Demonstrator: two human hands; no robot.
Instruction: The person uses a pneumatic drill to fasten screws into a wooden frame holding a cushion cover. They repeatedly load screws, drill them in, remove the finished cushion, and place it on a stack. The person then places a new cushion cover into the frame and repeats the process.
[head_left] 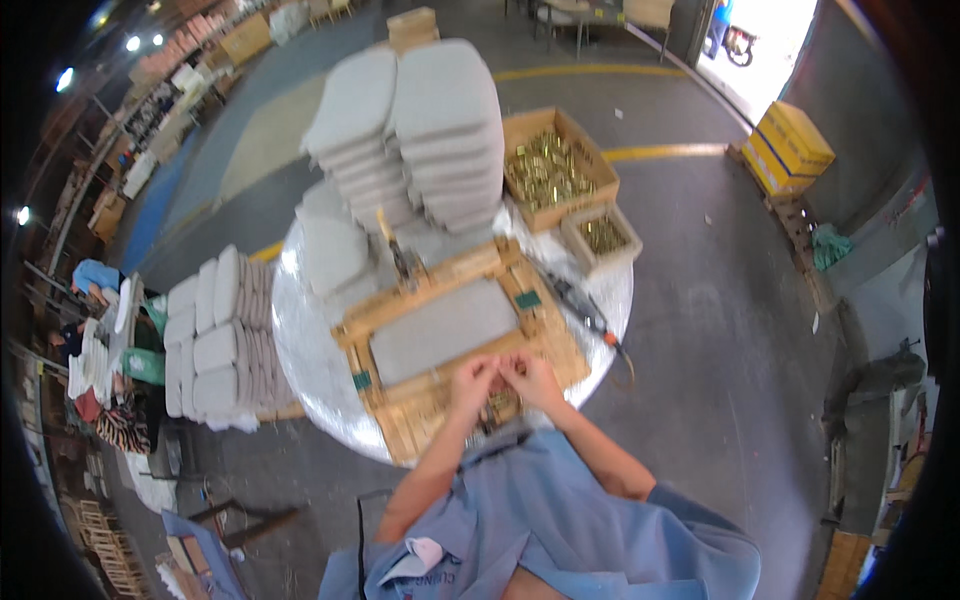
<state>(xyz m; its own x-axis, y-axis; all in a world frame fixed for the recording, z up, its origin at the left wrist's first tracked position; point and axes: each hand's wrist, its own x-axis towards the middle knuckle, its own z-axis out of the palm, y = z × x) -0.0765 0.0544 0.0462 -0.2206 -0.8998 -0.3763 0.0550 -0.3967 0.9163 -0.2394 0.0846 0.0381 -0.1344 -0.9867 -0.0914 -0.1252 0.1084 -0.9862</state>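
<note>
My left hand (474,382) and my right hand (533,380) meet at the near edge of a wooden jig (545,345). Fingers on both are pinched together, fingertip to fingertip; anything between them is too small to make out. Just beyond the hands, a grey padded panel (445,330) lies flat inside the jig's frame. At the far side of the frame stands a toggle clamp (403,262) with an orange-yellow handle. Below my hands, partly covered by them, are small brass-coloured metal pieces (503,403). A power screwdriver (578,303) rests to the right of the jig.
The round table (305,375) has a silvery covering. Tall stacks of grey padded panels (445,90) rise at its far side. At far right are a cardboard box (580,205) of brass-coloured parts and a smaller box (612,258) of screw-like pieces. More panels (215,350) stand left.
</note>
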